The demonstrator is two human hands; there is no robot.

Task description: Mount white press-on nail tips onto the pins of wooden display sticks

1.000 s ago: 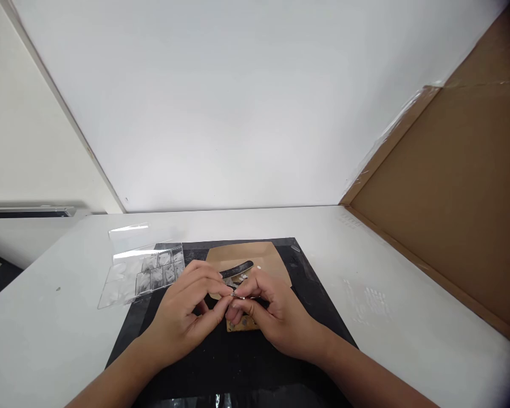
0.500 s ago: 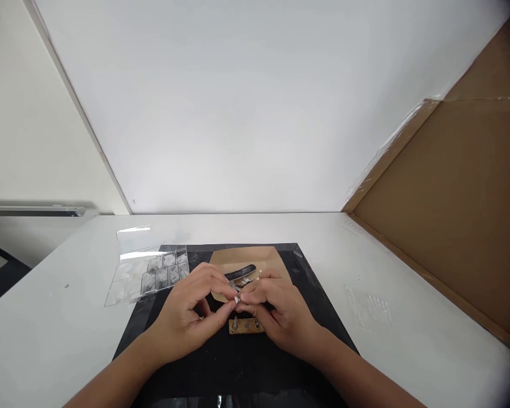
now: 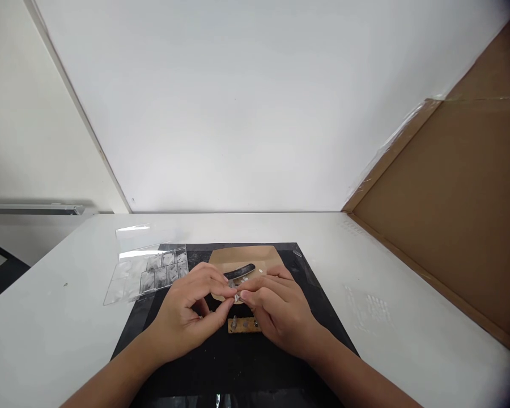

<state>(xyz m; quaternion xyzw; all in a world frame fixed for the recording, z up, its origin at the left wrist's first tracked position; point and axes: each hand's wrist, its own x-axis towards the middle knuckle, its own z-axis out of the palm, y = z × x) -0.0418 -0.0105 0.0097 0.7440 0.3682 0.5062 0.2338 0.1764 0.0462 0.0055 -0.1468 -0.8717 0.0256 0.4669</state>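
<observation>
Between my two hands sits a small white false nail (image 3: 237,298), partly covered by fingertips. My left hand (image 3: 198,303) pinches it from the left with thumb and forefinger. My right hand (image 3: 276,309) is closed at its other side, fingertips touching it. Just below lies a cork strip (image 3: 245,326) with small upright pegs on it, its right end hidden by my right hand. Behind my fingers is a tan paper tray (image 3: 263,254) with a black curved nail file (image 3: 240,272) and several small white pieces in it.
To the left, a clear compartment box (image 3: 130,277) of nail tips lies with its lid open, overlapping the black mat (image 3: 204,374). A tiny pale piece (image 3: 65,284) rests on the white table (image 3: 38,328). A cardboard panel (image 3: 459,215) stands along the right side.
My right fingers have shifted around the false nail, the forefinger now stretched over its top. My left hand has hardly moved.
</observation>
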